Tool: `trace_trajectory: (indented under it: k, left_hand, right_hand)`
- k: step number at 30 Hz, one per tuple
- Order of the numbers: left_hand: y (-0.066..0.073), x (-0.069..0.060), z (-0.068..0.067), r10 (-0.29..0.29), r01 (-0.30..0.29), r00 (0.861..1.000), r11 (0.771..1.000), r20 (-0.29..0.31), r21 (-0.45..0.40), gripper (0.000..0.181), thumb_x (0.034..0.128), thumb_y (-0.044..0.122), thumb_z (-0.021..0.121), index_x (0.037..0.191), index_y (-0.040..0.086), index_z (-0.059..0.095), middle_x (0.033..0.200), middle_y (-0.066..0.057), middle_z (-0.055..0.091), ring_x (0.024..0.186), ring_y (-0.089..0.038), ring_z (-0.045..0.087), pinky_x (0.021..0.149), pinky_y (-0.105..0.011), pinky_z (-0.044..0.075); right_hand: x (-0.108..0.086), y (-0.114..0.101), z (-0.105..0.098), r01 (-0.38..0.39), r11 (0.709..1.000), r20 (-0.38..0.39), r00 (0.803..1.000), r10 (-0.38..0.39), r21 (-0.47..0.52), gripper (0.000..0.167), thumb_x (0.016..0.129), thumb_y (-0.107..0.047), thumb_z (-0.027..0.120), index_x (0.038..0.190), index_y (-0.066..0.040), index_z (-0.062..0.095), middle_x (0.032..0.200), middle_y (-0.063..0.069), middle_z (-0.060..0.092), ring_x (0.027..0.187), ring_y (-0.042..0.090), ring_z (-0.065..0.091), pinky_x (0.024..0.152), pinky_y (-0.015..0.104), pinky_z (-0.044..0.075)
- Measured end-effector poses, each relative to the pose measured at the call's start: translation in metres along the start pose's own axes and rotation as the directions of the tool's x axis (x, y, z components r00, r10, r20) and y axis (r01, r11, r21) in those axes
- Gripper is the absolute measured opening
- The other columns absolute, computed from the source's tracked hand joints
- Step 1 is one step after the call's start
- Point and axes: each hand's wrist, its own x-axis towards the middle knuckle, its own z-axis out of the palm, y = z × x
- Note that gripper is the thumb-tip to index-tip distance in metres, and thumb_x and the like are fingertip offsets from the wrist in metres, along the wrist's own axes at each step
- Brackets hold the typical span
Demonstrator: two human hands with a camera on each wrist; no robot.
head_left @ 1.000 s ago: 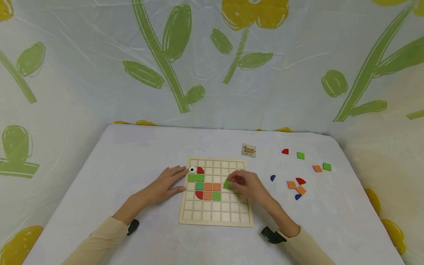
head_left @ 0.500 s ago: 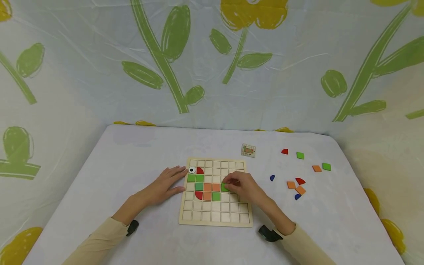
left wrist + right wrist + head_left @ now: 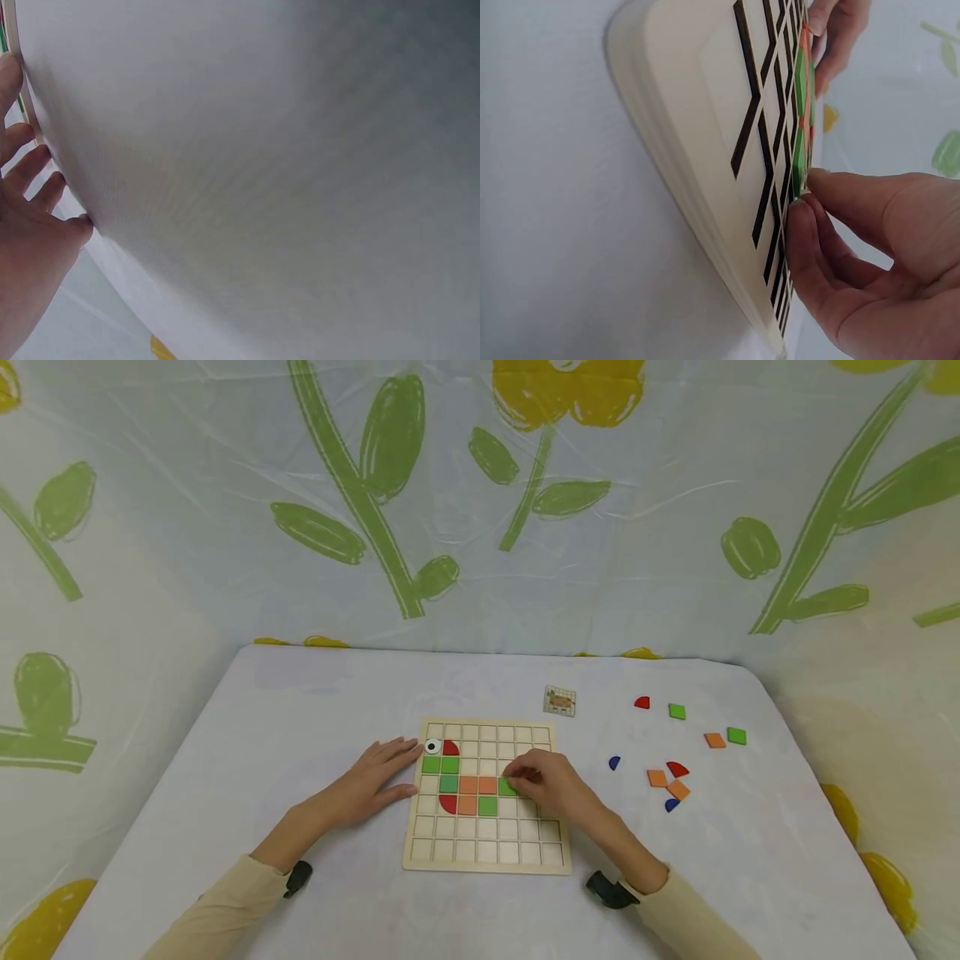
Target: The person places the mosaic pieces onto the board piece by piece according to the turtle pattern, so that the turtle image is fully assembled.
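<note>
A wooden grid board (image 3: 487, 866) lies on the table with coloured tiles set in its cells. At its left edge rests my left hand (image 3: 371, 781), fingers extended, fingertips touching the rim; the left wrist view shows this hand (image 3: 30, 202) only partly. My right hand (image 3: 553, 785) pinches a green square tile (image 3: 506, 787) at the cell right of two orange tiles (image 3: 477, 786). In the right wrist view, the thumb and fingers meet at the edge of this green tile (image 3: 799, 161). An eye tile (image 3: 432, 747), a red quarter-circle (image 3: 451, 748) and several green tiles sit left on the board.
Beyond the board lies a small pattern card (image 3: 560, 701). Loose pieces are scattered to the right: a blue half-circle (image 3: 614, 763), orange squares (image 3: 657, 778), red quarter-circles (image 3: 677, 769) and green squares (image 3: 737, 736). A flowered cloth wall (image 3: 600, 568) stands behind the table.
The right hand has moved slightly left and brought the green tile from a tilted position down into line with the orange tiles. The left hand stays at the board's edge.
</note>
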Motion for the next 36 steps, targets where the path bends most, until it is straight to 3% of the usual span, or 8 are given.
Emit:
trace_trajectory:
  k: [7,15,23,28,36]
  left_hand:
    - [-0.001,0.000,0.001,0.003,-0.003,1.000,1.000,-0.001,0.006,0.065,0.1009,0.026,0.068,0.156,0.002,0.042,0.160,-0.020,0.039,0.151,-0.045,0.028,0.121,-0.066,0.014]
    - [0.000,0.000,-0.001,-0.002,0.002,1.000,1.000,-0.004,0.013,0.066,0.1004,0.027,0.069,0.155,0.002,0.043,0.160,-0.020,0.040,0.150,-0.045,0.029,0.121,-0.066,0.014]
    - [0.000,0.000,0.000,-0.002,0.002,1.000,1.000,-0.003,0.020,0.066,0.1005,0.028,0.069,0.155,0.003,0.043,0.160,-0.019,0.041,0.150,-0.044,0.030,0.121,-0.065,0.016]
    - [0.001,-0.001,-0.002,0.017,-0.017,1.000,1.000,-0.014,0.021,0.066,0.0995,0.027,0.070,0.155,0.002,0.044,0.158,-0.021,0.042,0.148,-0.045,0.032,0.121,-0.066,0.017]
    - [0.000,0.001,-0.003,-0.013,0.013,1.000,1.000,0.001,0.022,0.067,0.0988,0.031,0.071,0.155,0.006,0.045,0.159,-0.016,0.042,0.148,-0.040,0.033,0.120,-0.060,0.026]
  right_hand:
    - [-0.007,0.003,-0.010,-0.034,0.999,-0.031,0.999,0.035,0.034,0.014,0.098,-0.005,0.070,0.112,-0.003,0.073,0.102,0.000,0.070,0.092,0.014,0.065,0.083,0.029,0.058]
    - [-0.019,0.013,-0.028,-0.068,0.998,-0.124,0.990,0.067,-0.008,0.017,0.097,-0.004,0.071,0.113,-0.002,0.071,0.104,0.003,0.071,0.093,0.017,0.067,0.083,0.032,0.059]
    - [-0.034,0.028,-0.048,-0.147,0.987,-0.224,0.966,0.128,-0.071,0.015,0.096,-0.005,0.072,0.111,-0.003,0.072,0.100,0.003,0.070,0.092,0.019,0.065,0.084,0.038,0.060]
    - [-0.046,0.036,-0.061,-0.164,0.980,-0.276,0.952,0.128,-0.111,0.016,0.095,-0.003,0.073,0.110,-0.001,0.072,0.101,0.007,0.071,0.090,0.021,0.066,0.082,0.039,0.060]
    - [-0.064,0.051,-0.078,-0.234,0.961,-0.324,0.930,0.176,-0.149,0.018,0.097,-0.004,0.071,0.114,0.000,0.070,0.106,0.011,0.071,0.098,0.027,0.068,0.086,0.046,0.060]
